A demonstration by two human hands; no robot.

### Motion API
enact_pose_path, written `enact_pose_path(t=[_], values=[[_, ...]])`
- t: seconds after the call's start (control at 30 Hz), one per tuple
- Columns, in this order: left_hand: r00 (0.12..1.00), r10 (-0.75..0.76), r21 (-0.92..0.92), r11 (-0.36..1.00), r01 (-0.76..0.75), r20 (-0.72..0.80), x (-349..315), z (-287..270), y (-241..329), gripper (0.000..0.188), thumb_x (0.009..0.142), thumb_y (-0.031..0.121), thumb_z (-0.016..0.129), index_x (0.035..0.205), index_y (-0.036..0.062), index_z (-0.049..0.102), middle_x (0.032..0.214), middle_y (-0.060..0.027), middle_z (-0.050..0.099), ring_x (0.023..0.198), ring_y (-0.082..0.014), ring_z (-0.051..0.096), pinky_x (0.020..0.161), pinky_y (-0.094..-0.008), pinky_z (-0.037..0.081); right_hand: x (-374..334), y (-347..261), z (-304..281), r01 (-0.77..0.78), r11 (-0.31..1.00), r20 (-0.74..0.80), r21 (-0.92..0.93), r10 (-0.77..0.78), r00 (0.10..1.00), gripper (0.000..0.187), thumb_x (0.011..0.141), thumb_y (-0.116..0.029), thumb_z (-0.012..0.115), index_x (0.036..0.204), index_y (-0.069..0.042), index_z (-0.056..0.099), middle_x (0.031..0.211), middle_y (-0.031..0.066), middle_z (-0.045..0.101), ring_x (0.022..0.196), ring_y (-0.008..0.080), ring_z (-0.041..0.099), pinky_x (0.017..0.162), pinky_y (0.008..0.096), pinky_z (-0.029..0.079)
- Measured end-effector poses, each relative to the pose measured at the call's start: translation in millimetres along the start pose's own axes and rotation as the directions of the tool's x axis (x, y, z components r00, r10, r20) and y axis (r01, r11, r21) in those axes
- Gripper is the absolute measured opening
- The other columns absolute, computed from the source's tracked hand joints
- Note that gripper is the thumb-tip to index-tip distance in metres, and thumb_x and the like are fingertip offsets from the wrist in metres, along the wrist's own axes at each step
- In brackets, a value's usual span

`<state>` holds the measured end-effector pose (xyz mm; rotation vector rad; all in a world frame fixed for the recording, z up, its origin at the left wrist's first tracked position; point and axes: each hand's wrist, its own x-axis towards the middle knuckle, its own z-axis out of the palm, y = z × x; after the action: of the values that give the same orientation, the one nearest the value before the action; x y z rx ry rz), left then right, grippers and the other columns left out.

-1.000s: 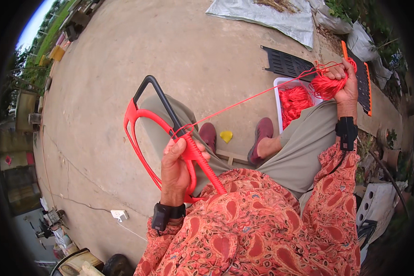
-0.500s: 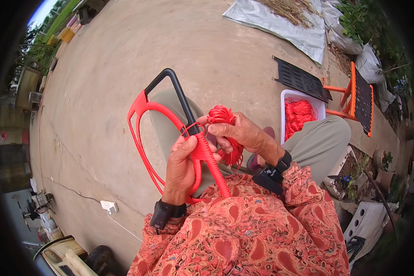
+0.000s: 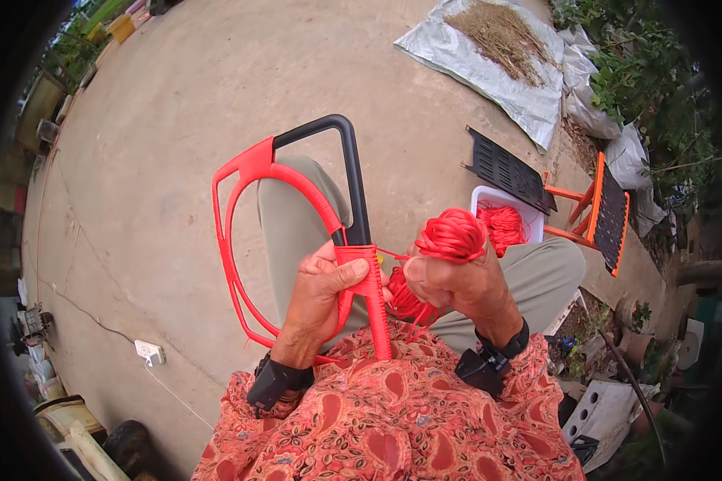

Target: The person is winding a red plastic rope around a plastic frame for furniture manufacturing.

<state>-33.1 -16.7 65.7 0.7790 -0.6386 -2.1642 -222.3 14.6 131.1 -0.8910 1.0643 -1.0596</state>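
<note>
On my lap stands a black tubular frame, its sides and curved inner ring wrapped in red cord. My left hand is closed round the frame's near right side, thumb pressed on the wrapped part below the bare black corner. In my right hand is a bundle of red cord, gripped in the fist, with more loops hanging below the fingers. A short strand runs tight from the frame's wrapping across to my right hand. The fingertips behind the frame are partly hidden.
A white bin of red cord stands beyond my right knee, beside a black slatted panel and an orange-and-black stool. Dried stalks lie on a silver sheet. A power strip sits on the floor at left.
My right hand has pulled away to the right with the cord bundle, and the loose loop at the frame has drawn into a tight strand. My left hand keeps its hold.
</note>
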Motion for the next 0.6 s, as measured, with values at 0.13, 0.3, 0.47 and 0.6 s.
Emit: enact_pose_path(t=[0.13,0.3,0.47,0.6], values=[[1.0,-0.025,-0.017,1.0,0.025,-0.012,7,-3,-3,0.032,0.084,0.009,0.068,0.109,-0.0041,0.052,0.085,-0.0181,0.066,0.072,-0.0289,0.069,0.068,-0.0387,0.059,1,-1,-7,-0.015,0.978,0.054,-0.208,0.026,0.998,0.015,0.08,-0.01,0.071,0.072,-0.005,0.059,0.055,-0.0048,0.05,0.052,0.0029,0.046,0.047,0.023,0.036],[0.996,-0.088,-0.073,0.993,0.089,0.012,13,-11,1,0.034,0.085,0.012,0.067,0.111,-0.0046,0.052,0.086,-0.0186,0.066,0.074,-0.0299,0.069,0.07,-0.0402,0.059,6,8,-31,-0.006,0.98,-0.034,0.197,0.013,0.999,0.022,0.082,-0.011,0.068,0.065,-0.006,0.053,0.05,-0.003,0.045,0.044,0.0057,0.039,0.043,0.0265,0.03],[0.974,-0.212,-0.14,0.965,0.221,0.076,21,-8,10,0.035,0.086,0.016,0.067,0.112,-0.0042,0.053,0.083,-0.02,0.066,0.075,-0.032,0.069,0.072,-0.0412,0.058,-4,16,-31,-0.043,0.999,-0.012,0.007,0.043,0.999,0.022,0.083,-0.008,0.067,0.066,-0.006,0.053,0.049,-0.003,0.046,0.044,0.0059,0.041,0.042,0.0255,0.03],[0.986,-0.165,-0.079,0.983,0.167,0.028,21,-11,11,0.026,0.084,0.012,0.067,0.102,-0.0026,0.057,0.084,-0.021,0.066,0.071,-0.0318,0.069,0.067,-0.0409,0.06,0,3,-13,-0.04,0.99,0.032,0.132,0.036,0.999,0.018,0.079,-0.004,0.064,0.065,-0.002,0.054,0.049,0.0017,0.046,0.043,0.0102,0.042,0.044,0.027,0.032]])
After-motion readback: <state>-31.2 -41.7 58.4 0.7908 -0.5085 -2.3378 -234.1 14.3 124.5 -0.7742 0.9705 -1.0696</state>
